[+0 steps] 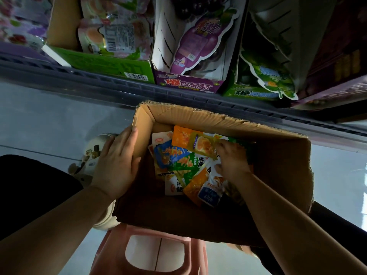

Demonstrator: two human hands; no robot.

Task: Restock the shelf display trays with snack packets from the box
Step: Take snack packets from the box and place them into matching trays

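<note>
With the left hand (pixel 117 161) flat on the left wall of the box (pixel 218 120), the right hand (pixel 232 157), curled among snack packets (pixel 174 155), hold unclear, should gather matching ones.

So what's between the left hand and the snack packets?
Only the brown cardboard box's side wall separates left hand from colourful snack packets; head view.

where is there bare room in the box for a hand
In the box, bare cardboard shows along the left wall, by the left hand, and along the right wall. The middle is crowded: packets piled, right hand among them.
</note>
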